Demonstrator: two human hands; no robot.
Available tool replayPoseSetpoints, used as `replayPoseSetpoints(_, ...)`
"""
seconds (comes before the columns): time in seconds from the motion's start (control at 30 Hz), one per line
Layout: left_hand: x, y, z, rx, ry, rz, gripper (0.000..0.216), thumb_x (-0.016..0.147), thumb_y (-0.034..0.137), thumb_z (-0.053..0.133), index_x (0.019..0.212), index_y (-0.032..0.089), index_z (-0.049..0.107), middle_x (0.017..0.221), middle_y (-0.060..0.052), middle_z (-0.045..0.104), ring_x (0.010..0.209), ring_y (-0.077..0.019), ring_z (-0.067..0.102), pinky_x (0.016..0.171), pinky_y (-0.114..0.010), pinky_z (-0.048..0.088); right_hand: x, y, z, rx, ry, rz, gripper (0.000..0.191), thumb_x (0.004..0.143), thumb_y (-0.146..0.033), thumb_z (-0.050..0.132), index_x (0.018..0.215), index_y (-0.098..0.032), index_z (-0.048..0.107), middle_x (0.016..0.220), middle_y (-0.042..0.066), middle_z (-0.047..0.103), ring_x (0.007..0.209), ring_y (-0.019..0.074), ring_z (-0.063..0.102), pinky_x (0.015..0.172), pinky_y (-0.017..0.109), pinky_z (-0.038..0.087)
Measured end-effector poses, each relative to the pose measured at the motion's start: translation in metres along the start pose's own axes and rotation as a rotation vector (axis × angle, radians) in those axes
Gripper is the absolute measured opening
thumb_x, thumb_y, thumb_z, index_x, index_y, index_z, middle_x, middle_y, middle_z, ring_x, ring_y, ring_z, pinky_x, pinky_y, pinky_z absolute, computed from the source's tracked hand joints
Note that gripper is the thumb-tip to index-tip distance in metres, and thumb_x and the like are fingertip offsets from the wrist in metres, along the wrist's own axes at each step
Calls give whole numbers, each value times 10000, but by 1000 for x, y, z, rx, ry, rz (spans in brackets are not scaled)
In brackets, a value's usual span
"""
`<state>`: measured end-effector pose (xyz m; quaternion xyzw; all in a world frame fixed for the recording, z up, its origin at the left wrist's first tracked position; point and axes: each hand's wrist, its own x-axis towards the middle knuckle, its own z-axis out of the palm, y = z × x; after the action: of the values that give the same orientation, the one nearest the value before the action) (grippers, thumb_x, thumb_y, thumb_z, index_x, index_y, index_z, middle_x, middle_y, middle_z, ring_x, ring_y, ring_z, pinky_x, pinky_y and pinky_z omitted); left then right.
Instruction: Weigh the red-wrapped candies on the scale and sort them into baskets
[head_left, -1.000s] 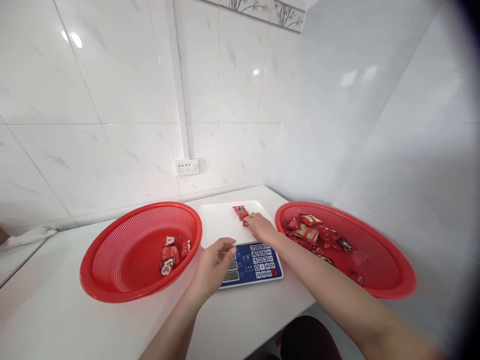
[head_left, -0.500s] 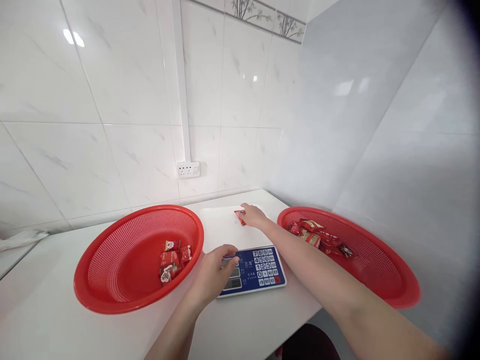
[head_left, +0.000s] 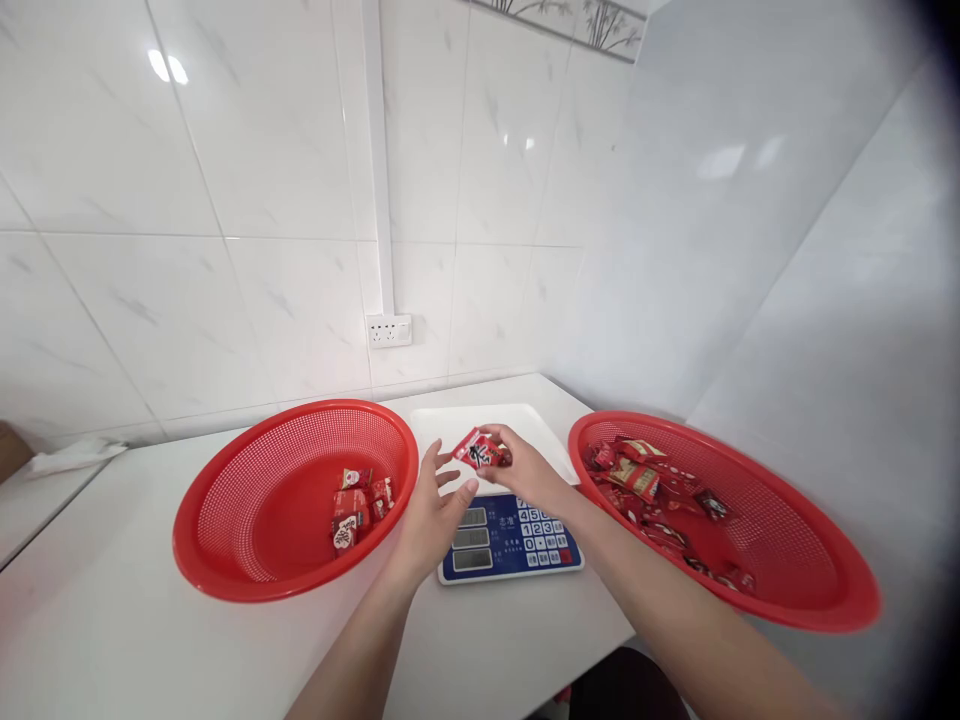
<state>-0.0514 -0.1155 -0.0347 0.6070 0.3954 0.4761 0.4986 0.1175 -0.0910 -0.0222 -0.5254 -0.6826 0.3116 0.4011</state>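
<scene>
Between the fingers and thumb of my right hand [head_left: 521,468] is a small red snack packet [head_left: 480,450] with black and white print. My left hand [head_left: 439,510] is just left of the packet, fingers apart, holding nothing; whether a fingertip touches the packet I cannot tell. Both hands are above a digital scale, with its blue keypad panel [head_left: 510,545] in front and its white weighing tray [head_left: 540,425] behind. To the left, a red plastic basket [head_left: 225,500] holds several small red packets [head_left: 352,508]. A second red basket [head_left: 817,560] on the right contains many more wrapped packets [head_left: 637,480].
The white table [head_left: 150,640] runs up to a tiled wall with a power socket [head_left: 389,331]. A grey wall panel [head_left: 750,300] rises behind the right basket. At the far left lie a white plastic sheet [head_left: 75,458] and a brown object [head_left: 13,450].
My right hand has lifted the red packet off the scale's tray and drawn it nearer. My left hand has opened wider close to it. The view has shifted slightly.
</scene>
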Motion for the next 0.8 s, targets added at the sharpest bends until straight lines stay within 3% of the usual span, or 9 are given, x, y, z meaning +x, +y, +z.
replayPoseSetpoints(0.1,0,5,0,-60,-37,-2,336,756,429,622,977,178,590,948,-63,618,870,-176,579,743,-284,454,-35,-14,5,124,-76,-23,504,713,-228,649,1181,-241,461,1073,23,567,889,147,606,824,313,487)
replayPoseSetpoints(0.17,-2,8,1,-77,-57,-5,284,755,446,617,789,163,611,714,-8,590,691,-137,541,649,-255,428,-50,-20,6,190,-93,14,452,732,-286,650,1146,-229,478,1036,23,587,873,148,603,779,301,499)
replayPoseSetpoints(0.23,-4,10,3,-108,-63,-8,298,757,454,614,723,158,599,623,22,537,604,-109,481,589,-233,392,-60,-26,5,252,-108,80,348,787,-411,589,1053,-199,517,940,28,611,796,148,605,677,286,509)
replayPoseSetpoints(0.33,-10,12,8,-178,-84,-16,316,772,454,598,686,151,570,601,32,506,584,-92,444,580,-220,375,-70,-33,4,259,-88,129,361,836,-531,468,845,-179,547,744,16,600,671,141,582,593,278,488)
replayPoseSetpoints(0.43,-14,14,13,-262,-115,-34,331,803,470,541,685,160,531,617,28,510,590,-96,459,612,-235,403,-79,-36,6,229,1,69,365,831,-541,469,759,-190,533,668,-2,577,627,135,561,608,279,469)
replayPoseSetpoints(0.57,-17,18,14,-274,-135,-33,320,800,465,542,687,165,535,624,29,511,607,-103,465,631,-241,401,-87,-33,10,154,81,18,358,850,-528,443,746,-196,525,667,1,580,611,135,534,581,270,433)
replayPoseSetpoints(0.73,-18,21,11,-153,-130,-2,271,758,410,627,701,147,595,630,28,521,630,-100,440,617,-224,354,-87,-34,3,143,25,-5,301,852,-475,480,882,-189,570,859,34,621,782,156,562,671,269,445)
replayPoseSetpoints(0.8,-20,22,12,-122,-154,-10,253,737,387,654,703,144,593,616,30,520,610,-99,443,587,-224,349,-84,-36,0,163,43,-6,306,848,-481,480,864,-188,567,837,31,616,780,155,558,674,268,443)
